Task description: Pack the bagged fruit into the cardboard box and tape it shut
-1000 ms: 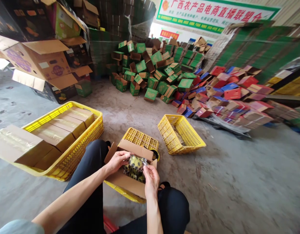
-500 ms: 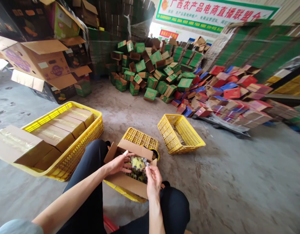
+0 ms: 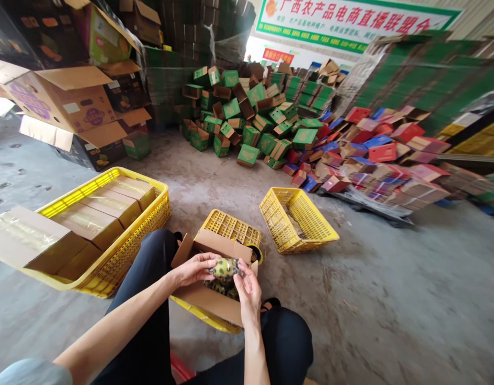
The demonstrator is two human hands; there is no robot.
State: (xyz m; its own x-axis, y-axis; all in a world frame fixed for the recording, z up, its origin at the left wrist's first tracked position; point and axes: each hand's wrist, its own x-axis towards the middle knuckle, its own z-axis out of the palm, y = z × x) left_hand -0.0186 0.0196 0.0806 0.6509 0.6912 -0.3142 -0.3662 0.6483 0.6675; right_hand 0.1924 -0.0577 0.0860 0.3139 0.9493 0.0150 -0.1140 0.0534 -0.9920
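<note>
A yellow-green, fruit-like item in clear film with dark spots (image 3: 225, 268) is held up over an open cardboard box (image 3: 207, 305). My left hand (image 3: 195, 269) grips its left end between thumb and fingers. At the other end, my right hand (image 3: 249, 289) pinches the film. Several dark green, wrapped-looking items (image 3: 221, 289) lie inside the box, partly hidden beneath my hands. The box has its flaps spread and rests on an upturned-looking yellow plastic crate (image 3: 231, 224) between my knees.
On the left, a yellow crate (image 3: 161, 211) holds several taped cartons (image 3: 97, 216). Another yellow basket (image 3: 311, 243) stands front right. A roll of tape (image 3: 256, 254) sits beside the box. Heaps of green boxes (image 3: 248, 154) and red and blue boxes (image 3: 382, 153) lie farther back.
My left hand's spread fingers have closed on the wrapped item's left end. The item has turned to lie more level, and my right hand has moved slightly left and up with it.
</note>
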